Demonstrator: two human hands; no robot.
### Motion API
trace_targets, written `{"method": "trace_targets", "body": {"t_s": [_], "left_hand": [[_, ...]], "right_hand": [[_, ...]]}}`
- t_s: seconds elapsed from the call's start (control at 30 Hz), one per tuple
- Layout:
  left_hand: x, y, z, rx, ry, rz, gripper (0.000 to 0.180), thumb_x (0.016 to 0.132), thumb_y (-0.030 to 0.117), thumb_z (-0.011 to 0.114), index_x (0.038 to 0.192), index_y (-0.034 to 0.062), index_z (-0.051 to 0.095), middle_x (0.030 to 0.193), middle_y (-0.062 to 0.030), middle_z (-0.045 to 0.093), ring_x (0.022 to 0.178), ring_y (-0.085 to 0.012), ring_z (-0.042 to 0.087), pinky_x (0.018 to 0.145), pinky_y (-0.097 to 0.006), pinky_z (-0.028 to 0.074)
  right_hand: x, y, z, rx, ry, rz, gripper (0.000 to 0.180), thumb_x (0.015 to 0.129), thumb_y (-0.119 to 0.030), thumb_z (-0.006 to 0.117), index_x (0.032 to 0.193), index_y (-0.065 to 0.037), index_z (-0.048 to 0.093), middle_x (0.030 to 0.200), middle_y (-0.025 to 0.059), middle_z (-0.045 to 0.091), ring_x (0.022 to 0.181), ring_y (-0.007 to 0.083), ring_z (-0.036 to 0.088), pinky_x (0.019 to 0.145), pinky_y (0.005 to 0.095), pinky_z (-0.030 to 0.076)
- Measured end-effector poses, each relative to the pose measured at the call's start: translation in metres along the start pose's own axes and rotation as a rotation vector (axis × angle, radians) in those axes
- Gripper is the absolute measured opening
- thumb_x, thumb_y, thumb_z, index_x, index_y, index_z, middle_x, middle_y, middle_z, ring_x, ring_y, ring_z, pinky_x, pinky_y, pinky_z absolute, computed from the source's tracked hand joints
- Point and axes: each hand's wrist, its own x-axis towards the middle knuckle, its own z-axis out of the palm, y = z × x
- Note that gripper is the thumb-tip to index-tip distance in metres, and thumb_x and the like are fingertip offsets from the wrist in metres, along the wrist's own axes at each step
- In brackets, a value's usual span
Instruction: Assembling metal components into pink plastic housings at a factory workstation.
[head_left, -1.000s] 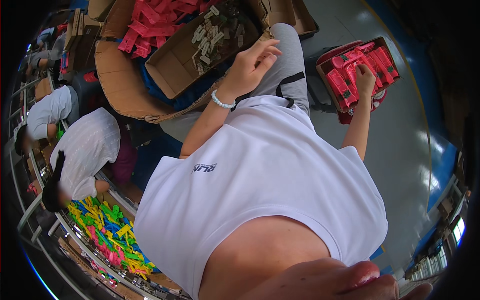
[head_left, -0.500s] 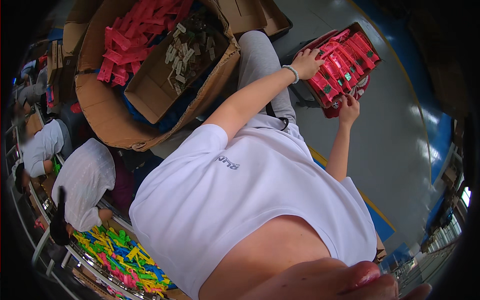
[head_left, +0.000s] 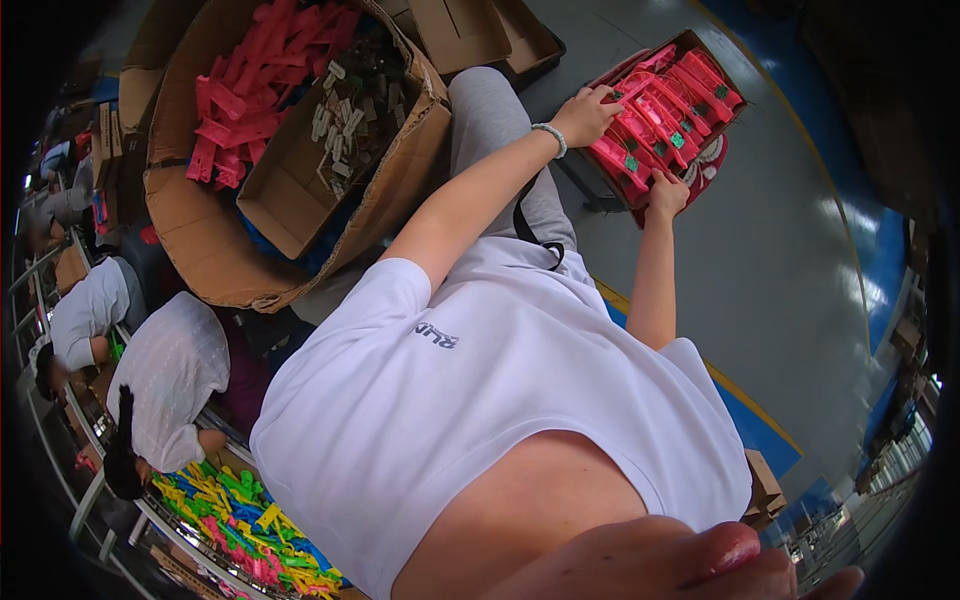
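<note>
Pink plastic parts [head_left: 668, 105] fill a shallow cardboard box [head_left: 727, 72] that sits on the grey floor [head_left: 790, 260] in front of our knees, and both of our hands are on them. Our left hand [head_left: 585, 113] lies on the near-left edge of the stack, fingers spread over the top pieces and curled onto them; a beaded bracelet [head_left: 549, 138] circles that wrist. Our right hand [head_left: 667, 190] grips the lower edge of the same stack, fingers closed around the end of a pink piece. Some of the parts carry small green patches.

To our left stands a large round cardboard bin [head_left: 200, 240] heaped with more pink parts, and inside it rests a smaller open carton [head_left: 300, 190] of pale small pieces [head_left: 345, 120]. Flat cartons [head_left: 470, 30] lie beyond our grey-trousered leg [head_left: 490, 120]. Our white T-shirt [head_left: 480, 400] takes up the middle of the view.

Farther left, two people in white tops [head_left: 165, 380] bend over a long table [head_left: 150, 520] strewn with clips in yellow, green, blue and pink [head_left: 250, 520]. A yellow line and blue strip [head_left: 760, 420] mark the floor to our right.
</note>
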Motion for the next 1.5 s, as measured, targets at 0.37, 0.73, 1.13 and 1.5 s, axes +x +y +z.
{"method": "trace_targets", "body": {"t_s": [0.37, 0.73, 1.13, 1.5], "left_hand": [[-0.006, 0.010, 0.003, 0.084, 0.015, 0.029, 0.034, 0.093, 0.024, 0.056, 0.125, 0.0182, 0.061, 0.139, -0.0098, 0.045, 0.125, -0.0335, 0.044, 0.099, -0.048, 0.044], [-0.014, 0.004, 0.019, 0.372, -0.102, 0.007, 0.059, 0.100, 0.049, 0.032, 0.152, 0.0204, 0.026, 0.159, 0.0011, 0.020, 0.147, -0.0350, 0.012, 0.109, -0.070, 0.013], [-0.173, 0.039, -0.117, -0.251, 0.403, 0.080, 0.024, 0.094, 0.020, 0.057, 0.111, 0.0065, 0.066, 0.104, -0.0138, 0.066, 0.102, -0.0258, 0.062, 0.087, -0.037, 0.048], [-0.382, 0.093, -0.247, -0.637, 0.723, -0.203, 0.033, 0.090, -0.003, 0.055, 0.120, 0.0063, 0.066, 0.075, -0.0086, 0.057, 0.066, -0.0198, 0.056, 0.064, -0.031, 0.047]], "right_hand": [[-0.015, 0.004, -0.031, -0.003, -0.091, -0.092, 0.027, 0.076, -0.017, 0.075, 0.099, -0.003, 0.074, 0.095, 0.0140, 0.070, 0.090, 0.0255, 0.066, 0.082, 0.0363, 0.050], [-0.043, -0.076, -0.067, -0.159, 0.138, -0.667, 0.015, 0.084, -0.011, 0.064, 0.096, -0.004, 0.071, 0.112, 0.0133, 0.062, 0.107, 0.0320, 0.055, 0.093, 0.0426, 0.044], [-0.222, -0.362, 0.007, 0.268, -0.810, -1.347, 0.015, 0.090, -0.011, 0.062, 0.100, -0.003, 0.070, 0.093, 0.0115, 0.069, 0.079, 0.0224, 0.068, 0.069, 0.0314, 0.052], [-0.370, -0.436, 0.373, -0.214, -1.265, -1.783, 0.031, 0.083, -0.031, 0.067, 0.099, -0.004, 0.070, 0.096, 0.0196, 0.069, 0.094, 0.0366, 0.066, 0.080, 0.0430, 0.051]]}}
